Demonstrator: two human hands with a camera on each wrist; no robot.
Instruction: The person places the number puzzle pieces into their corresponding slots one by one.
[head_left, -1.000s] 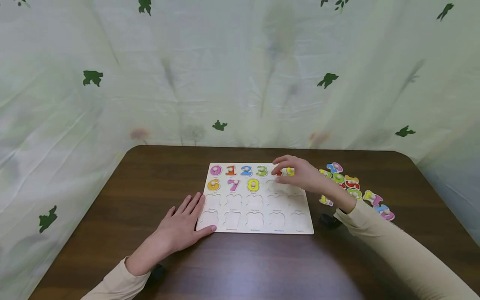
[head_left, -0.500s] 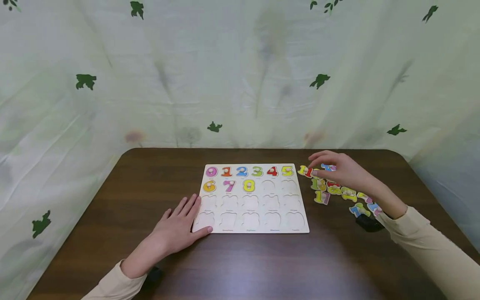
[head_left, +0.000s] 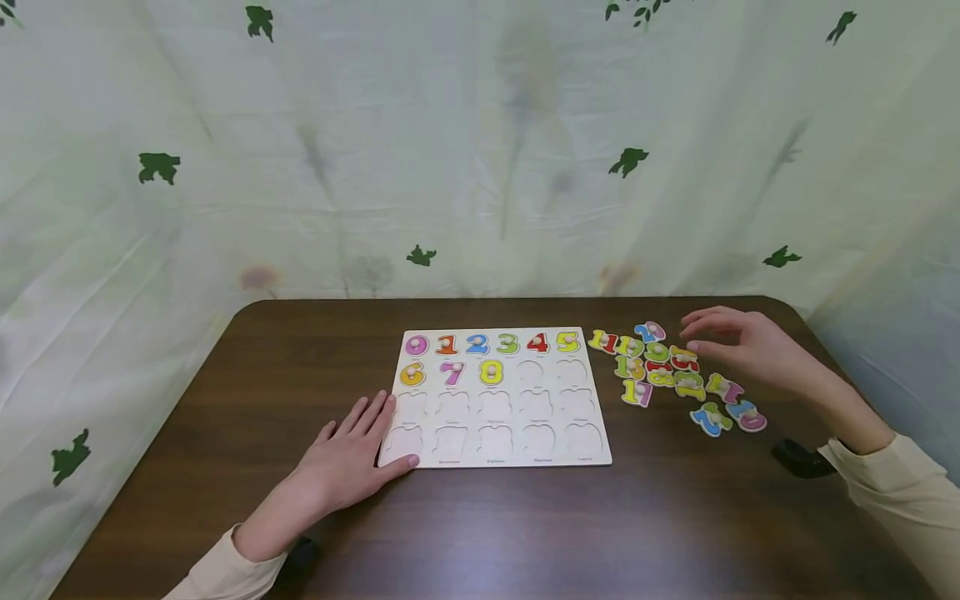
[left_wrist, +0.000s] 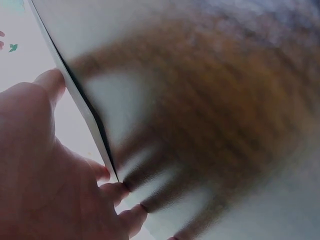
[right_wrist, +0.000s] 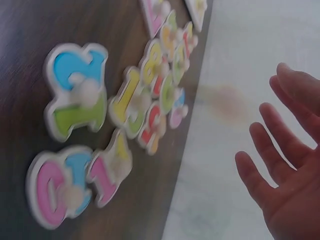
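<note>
A white number puzzle board (head_left: pixel 551 379) lies on the table. Knobbed pieces from the pink 0 (head_left: pixel 417 344) to the yellow 8 (head_left: pixel 491 372) fill its upper slots, and the lower rows show bare outlines. My left hand (head_left: pixel 341 467) rests at the board's lower left corner, fingers spread along its left edge and thumb on the bottom edge. To the right of the loose two-digit pieces, my right hand (head_left: pixel 757 346) hovers with nothing in it, fingers loosely bent. The right wrist view shows a blue and green piece (right_wrist: pixel 77 90) with a round knob.
Loose pieces sit in a cluster beside the board, among them a red one (head_left: pixel 684 358), a yellow and purple one (head_left: pixel 637 392) and a blue and pink one (head_left: pixel 746 416). The brown table (head_left: pixel 495 533) ends at a pale leaf-patterned curtain (head_left: pixel 450 167).
My right hand has moved from over the board's top right, across the loose pieces, to their right side, uncovering the 4 and 5. My left hand has stayed on the board.
</note>
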